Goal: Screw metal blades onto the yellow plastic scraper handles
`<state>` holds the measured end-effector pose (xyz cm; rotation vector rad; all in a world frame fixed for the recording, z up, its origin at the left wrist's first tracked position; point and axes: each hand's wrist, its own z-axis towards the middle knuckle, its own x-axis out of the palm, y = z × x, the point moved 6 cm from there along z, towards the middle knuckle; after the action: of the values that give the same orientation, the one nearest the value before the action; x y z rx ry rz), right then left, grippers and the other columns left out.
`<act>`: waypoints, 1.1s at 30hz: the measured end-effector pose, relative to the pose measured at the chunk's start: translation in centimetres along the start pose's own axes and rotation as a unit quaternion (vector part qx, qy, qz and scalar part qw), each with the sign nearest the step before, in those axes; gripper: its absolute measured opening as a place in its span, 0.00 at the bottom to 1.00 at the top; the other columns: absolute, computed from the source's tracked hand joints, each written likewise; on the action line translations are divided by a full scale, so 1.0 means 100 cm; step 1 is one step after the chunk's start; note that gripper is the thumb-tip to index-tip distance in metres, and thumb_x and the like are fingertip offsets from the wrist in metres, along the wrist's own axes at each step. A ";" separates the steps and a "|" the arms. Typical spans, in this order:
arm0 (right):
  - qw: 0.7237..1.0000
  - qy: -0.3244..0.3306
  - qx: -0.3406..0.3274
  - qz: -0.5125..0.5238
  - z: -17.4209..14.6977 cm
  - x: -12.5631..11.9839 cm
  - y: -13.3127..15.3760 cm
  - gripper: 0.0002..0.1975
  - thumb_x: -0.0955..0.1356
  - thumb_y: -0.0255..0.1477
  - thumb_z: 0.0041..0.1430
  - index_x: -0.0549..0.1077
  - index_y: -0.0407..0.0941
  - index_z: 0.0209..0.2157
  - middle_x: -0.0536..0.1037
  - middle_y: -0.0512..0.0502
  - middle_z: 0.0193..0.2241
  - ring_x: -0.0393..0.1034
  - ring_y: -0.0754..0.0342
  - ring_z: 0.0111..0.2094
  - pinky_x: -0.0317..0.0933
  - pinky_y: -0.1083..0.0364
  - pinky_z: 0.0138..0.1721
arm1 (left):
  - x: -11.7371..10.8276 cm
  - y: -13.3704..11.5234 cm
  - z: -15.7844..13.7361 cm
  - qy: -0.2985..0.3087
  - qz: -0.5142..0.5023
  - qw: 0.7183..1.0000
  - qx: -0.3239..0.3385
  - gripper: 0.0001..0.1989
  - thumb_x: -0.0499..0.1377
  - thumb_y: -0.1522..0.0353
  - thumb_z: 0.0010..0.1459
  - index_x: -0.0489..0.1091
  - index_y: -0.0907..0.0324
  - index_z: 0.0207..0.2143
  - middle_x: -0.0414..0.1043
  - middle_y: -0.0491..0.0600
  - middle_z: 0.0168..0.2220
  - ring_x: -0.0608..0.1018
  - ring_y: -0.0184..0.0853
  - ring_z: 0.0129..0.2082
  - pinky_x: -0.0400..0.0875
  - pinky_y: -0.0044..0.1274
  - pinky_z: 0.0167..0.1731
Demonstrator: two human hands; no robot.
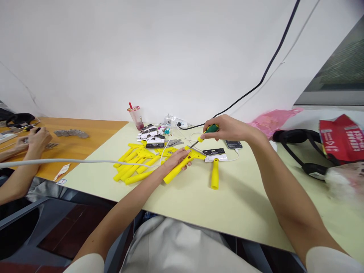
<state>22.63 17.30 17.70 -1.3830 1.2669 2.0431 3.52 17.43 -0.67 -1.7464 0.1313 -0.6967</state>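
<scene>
My left hand (176,159) is closed around a yellow plastic scraper (173,175), its wide head pointing to the upper right. In my right hand (227,127) is a screwdriver (212,129) with a green and yellow handle. Its shaft slants down to the scraper's head by my left fingers; the exact tip contact is too small to tell. A second yellow scraper (215,175) lies to the right, its upper end by a black and white packaging card (215,154). Left of my hand is a pile of yellow scrapers (135,165), with grey metal blades (175,142) behind.
A drink cup (136,117), stacked cards (149,132) and a power strip (182,124) stand near the wall. A phone (233,145), black headgear (301,151) and a red bag (342,138) lie right. A white cable (85,161) crosses left, near a co-worker's hands (38,140).
</scene>
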 end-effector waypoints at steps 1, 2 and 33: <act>1.000 -0.003 0.002 -0.002 -0.001 -0.001 -0.001 0.28 0.73 0.59 0.59 0.85 0.47 0.41 0.82 0.45 0.29 0.73 0.49 0.29 0.58 0.52 0.31 | 0.000 0.000 0.000 0.001 -0.001 1.000 -0.001 0.30 0.77 0.53 0.49 0.62 0.56 0.39 0.73 0.42 0.32 0.78 0.29 0.22 0.60 0.16 0.13; 1.000 -0.005 0.004 -0.004 -0.001 -0.002 -0.002 0.28 0.73 0.59 0.59 0.85 0.48 0.41 0.82 0.45 0.28 0.73 0.50 0.29 0.58 0.52 0.31 | -0.001 0.000 0.000 0.002 -0.002 1.000 -0.001 0.30 0.77 0.53 0.49 0.62 0.56 0.39 0.73 0.43 0.32 0.78 0.29 0.22 0.60 0.16 0.12; 1.000 0.028 0.002 -0.001 0.000 0.002 0.002 0.29 0.73 0.58 0.58 0.86 0.47 0.41 0.81 0.46 0.26 0.71 0.52 0.26 0.56 0.52 0.30 | -0.003 -0.001 0.003 0.013 -0.017 1.000 -0.005 0.28 0.77 0.53 0.50 0.65 0.57 0.38 0.73 0.45 0.31 0.77 0.29 0.23 0.60 0.17 0.12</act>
<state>22.37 17.17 17.59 -1.4499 1.2904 2.0127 3.38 17.86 -0.77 -1.7541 0.1231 -0.7451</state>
